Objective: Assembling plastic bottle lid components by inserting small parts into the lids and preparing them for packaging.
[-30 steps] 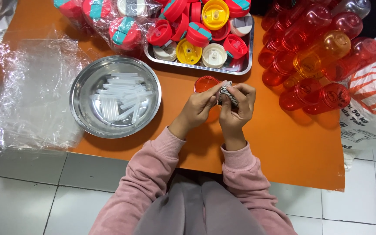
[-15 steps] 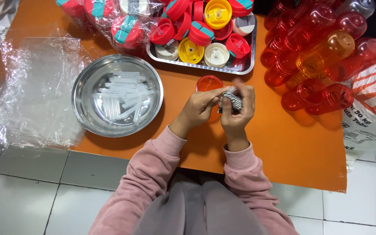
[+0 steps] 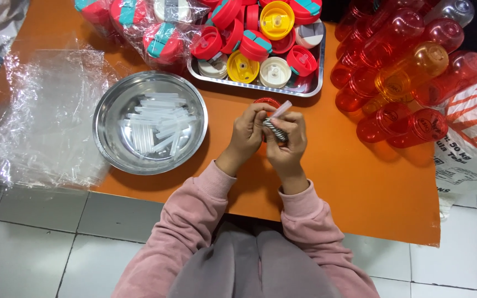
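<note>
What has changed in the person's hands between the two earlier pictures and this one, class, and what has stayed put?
A pale straw now sticks up from between the left hand and right hand, beside the striped piece; earlier it did not show. Both hands remain over the red cap. Steel bowl, tray and bottles are unmoved.

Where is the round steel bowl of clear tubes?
In the head view, the steel bowl sits on the orange table, left of both hands, beside the crinkled plastic sheet.

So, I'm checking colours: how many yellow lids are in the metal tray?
2. One yellow lid sits at the tray's top middle; another yellow lid lies near its front edge. More may be hidden beneath the pile.
</note>
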